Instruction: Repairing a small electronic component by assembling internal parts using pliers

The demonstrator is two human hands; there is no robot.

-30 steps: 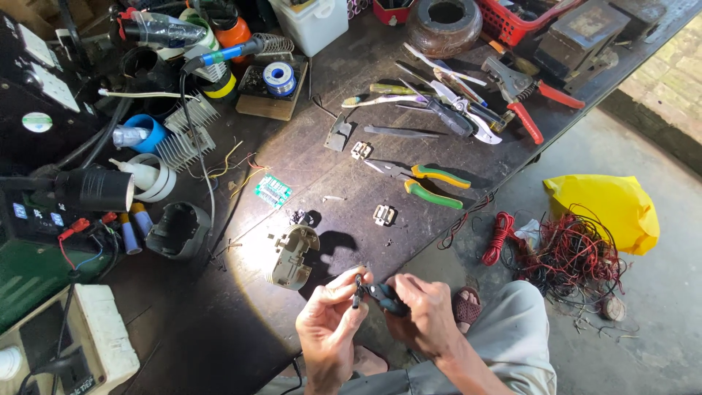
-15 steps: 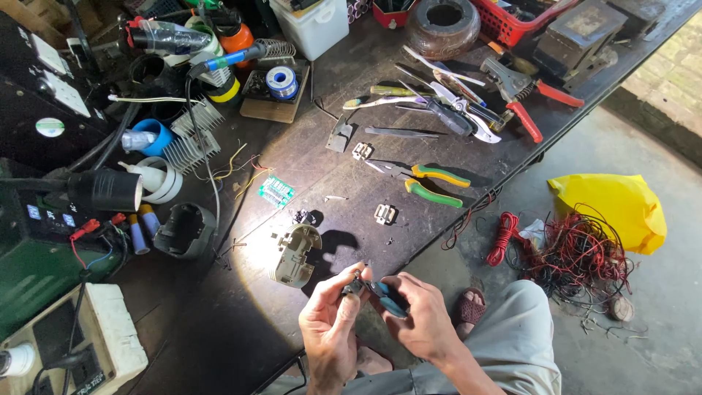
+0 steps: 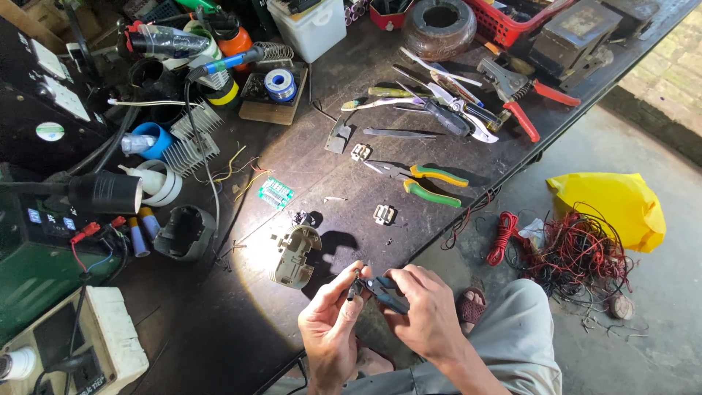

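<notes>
Pliers [image 3: 384, 290] with dark blue grips sit in the right hand [image 3: 428, 316], their nose meeting a small dark part [image 3: 354, 288] pinched between thumb and fingers of the left hand [image 3: 329, 325]; both hands hover just off the near edge of the desk [image 3: 307, 153], over the lap. What the part is I cannot tell, it is too small. To do this well, I judge the left hand should hold firm and close to the nose so the part cannot twist, while the right squeezes gently. Just beyond the left hand lies a grey plastic housing [image 3: 294, 254] in a patch of sun; farther out are green-handled pliers [image 3: 428, 183] and a small green circuit board [image 3: 276, 194].
</notes>
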